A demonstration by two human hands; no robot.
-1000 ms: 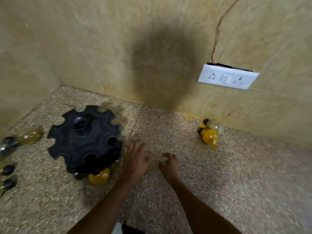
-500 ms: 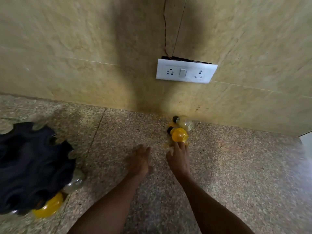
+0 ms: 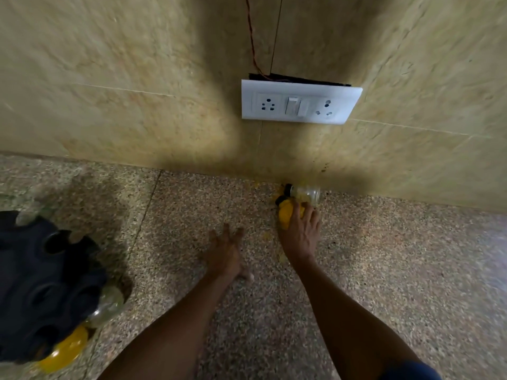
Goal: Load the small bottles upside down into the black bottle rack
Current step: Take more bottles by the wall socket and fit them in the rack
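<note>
Two small black-capped bottles lie on the floor against the wall: a yellow bottle (image 3: 285,213) and behind it a clear bottle (image 3: 306,193). My right hand (image 3: 301,231) lies over the yellow bottle, fingers spread on top of it and reaching the clear one. My left hand (image 3: 226,252) hovers flat over the floor, fingers straight, holding nothing. The black bottle rack (image 3: 41,292) stands at the left edge, with a yellow bottle (image 3: 64,351) and a clear bottle (image 3: 108,305) hanging from its near rim.
A tiled wall rises right behind the two bottles, with a white socket panel (image 3: 297,102) and a loose wire above it. The floor (image 3: 397,270) is speckled stone.
My right hand has moved forward onto the yellow bottle by the wall. The left hand stayed over the floor. The view shifted right, pushing the rack to the left edge.
</note>
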